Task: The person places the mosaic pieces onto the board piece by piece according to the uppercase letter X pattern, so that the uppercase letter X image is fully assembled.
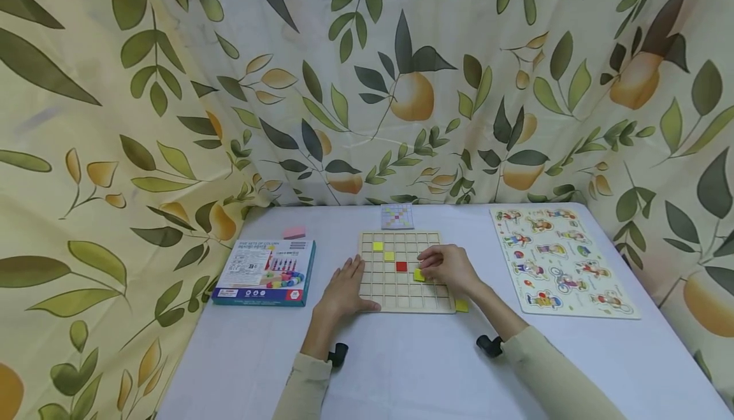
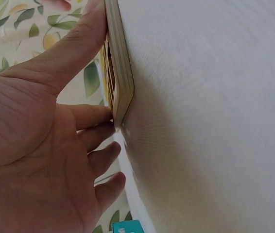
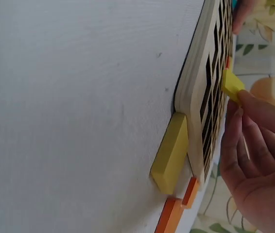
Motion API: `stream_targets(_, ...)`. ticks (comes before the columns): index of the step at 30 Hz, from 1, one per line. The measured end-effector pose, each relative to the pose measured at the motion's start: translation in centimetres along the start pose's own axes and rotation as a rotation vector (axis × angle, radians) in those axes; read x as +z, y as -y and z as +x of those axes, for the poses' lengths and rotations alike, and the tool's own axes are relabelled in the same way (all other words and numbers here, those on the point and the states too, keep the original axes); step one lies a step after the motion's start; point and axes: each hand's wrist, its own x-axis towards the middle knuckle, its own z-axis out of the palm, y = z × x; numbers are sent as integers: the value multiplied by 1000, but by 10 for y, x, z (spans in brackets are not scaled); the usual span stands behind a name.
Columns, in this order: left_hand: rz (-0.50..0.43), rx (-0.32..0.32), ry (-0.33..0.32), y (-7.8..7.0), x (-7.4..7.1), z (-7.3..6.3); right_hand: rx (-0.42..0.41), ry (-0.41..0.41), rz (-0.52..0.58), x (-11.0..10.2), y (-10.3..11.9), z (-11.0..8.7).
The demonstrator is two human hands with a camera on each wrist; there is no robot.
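Right hand (image 1: 450,268): there it was, thumb and forefinger closed in a pinch on one yellow tile (image 3: 232,83), parted only by the tile itself.
Yellow tile: it sat at the right part of the grid, just beside the red tile (image 1: 401,267); whether its lower end was in a cell, I couldn't tell.
Tile's feel: light and stiff by the look of it, probably painted wood, hardly fragile — though the smooth faces might have been slippery.
Tile's best hold: opposite edges near the upper end, lower end left clear of skin.
Left hand (image 1: 344,289): fingers extended along the left edge of the grid board (image 1: 395,292), thumb at its near edge, no tile in it.
Grid board: flat on the white tabletop (image 1: 401,369), rigid, thin, likely light enough to skid — so the outer rim was the place to steady it.
Placed pieces: two yellow squares (image 1: 378,246) ran diagonally up from the red tile.
Right edge: a yellow block (image 3: 170,154) lay against the board's corner, orange pieces (image 3: 170,216) beyond.
Far side: a pattern card (image 1: 397,217).
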Motion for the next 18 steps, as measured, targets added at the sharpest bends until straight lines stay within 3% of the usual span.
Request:
stream_targets(11,-17,0,-5,-3,-2,-2,27,25,-26,13,1,6)
stream_targets(18,-7,-3,-16,-3,-2,-2,-6,29,-58,14,0,4)
